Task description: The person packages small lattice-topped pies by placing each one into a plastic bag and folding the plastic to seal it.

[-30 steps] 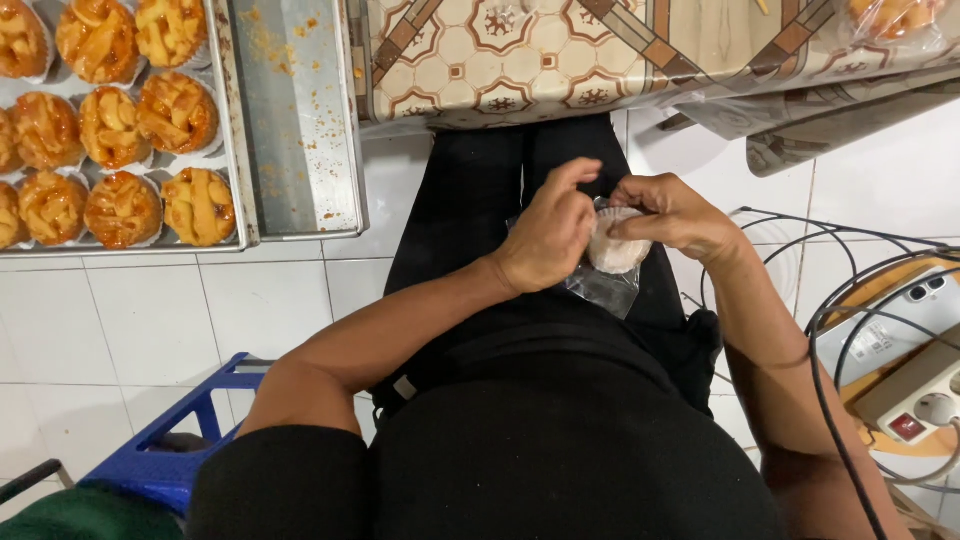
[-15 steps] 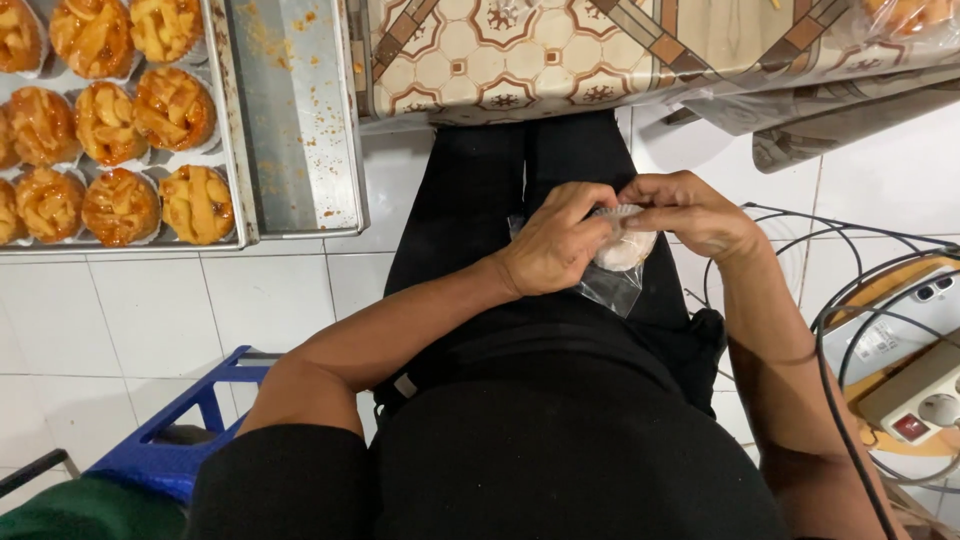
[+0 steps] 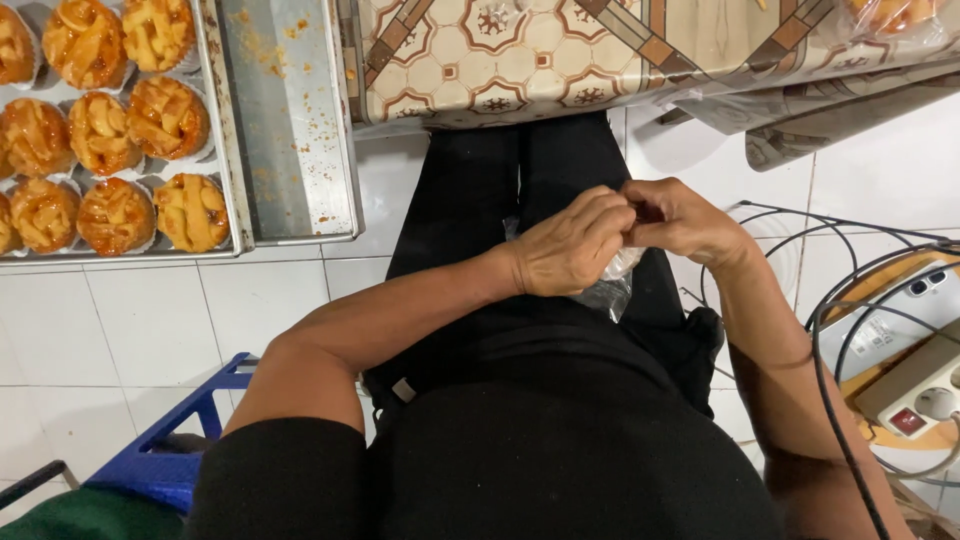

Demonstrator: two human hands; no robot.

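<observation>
Over my lap, my left hand (image 3: pixel 572 245) and my right hand (image 3: pixel 682 218) meet, fingers closed together on a small clear plastic bag (image 3: pixel 610 290). The bag hangs below the hands with something pale inside, mostly hidden by my fingers. I sit in black clothes on a white tiled floor. To the left, a metal baking tray (image 3: pixel 290 120) holds several golden lattice-topped pastries (image 3: pixel 115 215) in white paper cups.
A table with a patterned tile-print cover (image 3: pixel 560 55) stands ahead of my knees. A blue plastic stool (image 3: pixel 170 455) is at lower left. At right lie a wire rack (image 3: pixel 800 260), a power strip (image 3: pixel 925 390), a black cable and a phone (image 3: pixel 890 320).
My hands have closed tighter over the bag, hiding most of the pale contents. The view has shifted slightly; hands stay over my lap.
</observation>
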